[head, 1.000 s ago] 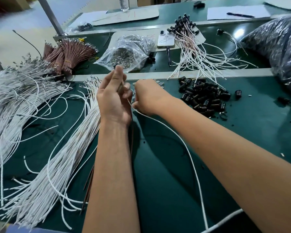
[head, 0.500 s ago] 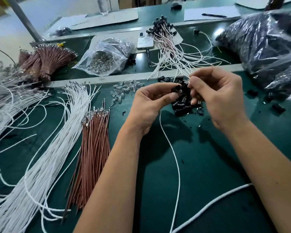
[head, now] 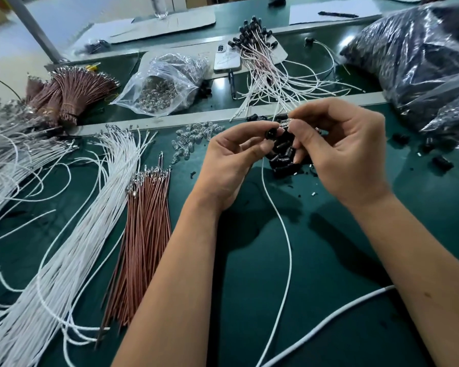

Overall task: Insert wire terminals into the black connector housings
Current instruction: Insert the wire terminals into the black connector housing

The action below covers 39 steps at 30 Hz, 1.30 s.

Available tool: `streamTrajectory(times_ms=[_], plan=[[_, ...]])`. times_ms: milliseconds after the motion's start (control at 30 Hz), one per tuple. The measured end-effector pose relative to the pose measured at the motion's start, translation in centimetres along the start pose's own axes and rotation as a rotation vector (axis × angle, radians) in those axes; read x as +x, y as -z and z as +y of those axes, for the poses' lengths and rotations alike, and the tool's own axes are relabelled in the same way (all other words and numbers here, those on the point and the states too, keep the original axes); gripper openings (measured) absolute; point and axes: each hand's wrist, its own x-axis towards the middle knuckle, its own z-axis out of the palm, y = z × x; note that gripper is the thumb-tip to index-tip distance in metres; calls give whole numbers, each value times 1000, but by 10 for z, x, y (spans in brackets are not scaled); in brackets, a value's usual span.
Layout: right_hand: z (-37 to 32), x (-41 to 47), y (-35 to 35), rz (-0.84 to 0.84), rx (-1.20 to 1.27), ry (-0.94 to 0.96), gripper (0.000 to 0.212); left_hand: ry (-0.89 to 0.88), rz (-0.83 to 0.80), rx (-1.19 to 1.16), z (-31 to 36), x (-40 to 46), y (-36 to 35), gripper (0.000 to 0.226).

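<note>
Black connector housing pinched in left hand above the loose housings; right hand fingertips clamp what appears to be a clear-tipped terminal just beside it. White wire hangs below. Align terminal with bore, then press straight.
</note>
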Motion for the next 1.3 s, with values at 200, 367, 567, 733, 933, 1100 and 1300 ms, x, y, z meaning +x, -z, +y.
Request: streamTrajectory(times_ms=[200,367,567,733,933,1100,1300], plan=[[2,-1,-1,-31,-60,80,5,-24,-12,-28,0,2,2,33],[3,0,-1,-70,-147,137,3,-37,-30,56,0,3,6,33],[4,1,2,-151,-301,177,4,-41,-5,141,0,4,8,33],[2,1,4,-178,-342,175,4,-38,28,241,2,2,8,40],[-1,2,3,-204,-392,196,4,-25,24,262,4,1,8,38],[-1,2,4,-227,-427,168,1,-14,35,305,5,0,8,37],[3,1,4,-217,-427,138,6,-32,27,390,7,0,7,33]])
